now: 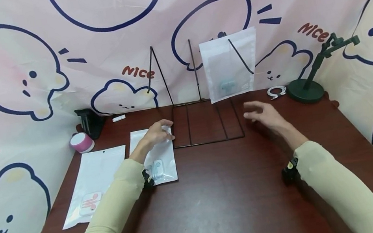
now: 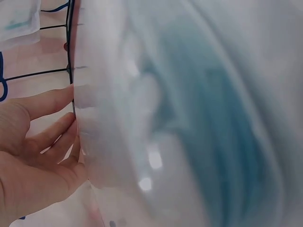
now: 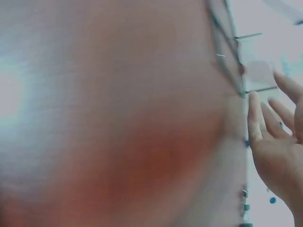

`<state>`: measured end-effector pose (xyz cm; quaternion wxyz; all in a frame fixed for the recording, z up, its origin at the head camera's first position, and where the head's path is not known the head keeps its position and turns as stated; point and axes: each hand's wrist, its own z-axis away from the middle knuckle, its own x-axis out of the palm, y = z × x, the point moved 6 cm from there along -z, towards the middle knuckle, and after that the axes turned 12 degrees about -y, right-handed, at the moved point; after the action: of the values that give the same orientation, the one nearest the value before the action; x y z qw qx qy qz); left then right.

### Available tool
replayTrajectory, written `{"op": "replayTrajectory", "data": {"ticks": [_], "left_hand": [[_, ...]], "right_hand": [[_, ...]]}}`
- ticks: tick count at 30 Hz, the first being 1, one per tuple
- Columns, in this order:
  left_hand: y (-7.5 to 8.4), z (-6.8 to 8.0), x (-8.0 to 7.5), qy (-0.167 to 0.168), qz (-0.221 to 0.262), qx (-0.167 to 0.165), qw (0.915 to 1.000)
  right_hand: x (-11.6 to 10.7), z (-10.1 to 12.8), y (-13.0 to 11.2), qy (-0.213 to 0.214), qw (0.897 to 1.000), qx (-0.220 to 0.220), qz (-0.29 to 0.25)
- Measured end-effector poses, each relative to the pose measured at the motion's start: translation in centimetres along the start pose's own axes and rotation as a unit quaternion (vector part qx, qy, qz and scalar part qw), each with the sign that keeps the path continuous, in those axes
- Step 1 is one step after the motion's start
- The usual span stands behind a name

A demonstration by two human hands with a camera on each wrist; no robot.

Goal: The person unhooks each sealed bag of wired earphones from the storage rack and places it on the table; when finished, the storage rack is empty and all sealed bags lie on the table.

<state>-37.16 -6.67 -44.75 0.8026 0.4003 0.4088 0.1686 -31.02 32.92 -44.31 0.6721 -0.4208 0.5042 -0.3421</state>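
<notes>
One white pkt (image 1: pixel 163 155) lies on tbl (image 1: pixel 203 213) below your L hand (image 1: pixel 155 135), fingers loosely bent & apart nr L side of wire rack (image 1: pixel 208 143), can't tell if touching. Your R hand (image 1: pixel 267 116) is nr its R side, fingers wide, nothing held. 2nd pkt (image 1: pixel 220 66) hangs on rack.

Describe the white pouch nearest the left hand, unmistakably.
Find the black wire rack on the brown table. The white pouch lies just left of its base. Bluish contents distinguish it from the pink-marked pouch farther left; lying down, from the hanging one.
</notes>
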Motion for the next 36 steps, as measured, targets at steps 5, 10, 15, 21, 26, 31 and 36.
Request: {"op": "replayTrajectory", "data": {"ticks": [5, 10, 15, 21, 26, 31, 36], "left_hand": [[0.0, -0.1, -0.1, 0.003, -0.023, 0.0, 0.9997], [0.1, 0.0, -0.2, 0.007, -0.036, 0.008, 0.9993], [0.2, 0.1, -0.3, 0.01, -0.049, 0.018, 0.9986], [0.5, 0.0, -0.2, 0.018, -0.091, 0.033, 0.9952], [0.4, 0.0, 0.0, 0.021, -0.107, 0.031, 0.9935], [0.4, 0.0, 0.0, 0.021, -0.121, 0.028, 0.992], [0.3, 0.0, 0.0, 0.024, -0.124, 0.028, 0.9916]], "right_hand": [[-3.9, 0.0, -3.2, 0.103, 0.992, -0.026, -0.065], [-6.3, -0.4, -6.9, 0.125, 0.987, -0.056, -0.079], [-7.5, -1.0, -10.1, 0.133, 0.985, -0.07, -0.085], [-8.0, -1.4, -12.6, 0.161, 0.971, -0.089, -0.154], [-8.1, -1.5, -13.7, 0.192, 0.955, -0.11, -0.199], [-8.0, -1.6, -14.4, 0.197, 0.945, -0.121, -0.232], [-7.8, -2.0, -14.7, 0.189, 0.942, -0.119, -0.25]]}}
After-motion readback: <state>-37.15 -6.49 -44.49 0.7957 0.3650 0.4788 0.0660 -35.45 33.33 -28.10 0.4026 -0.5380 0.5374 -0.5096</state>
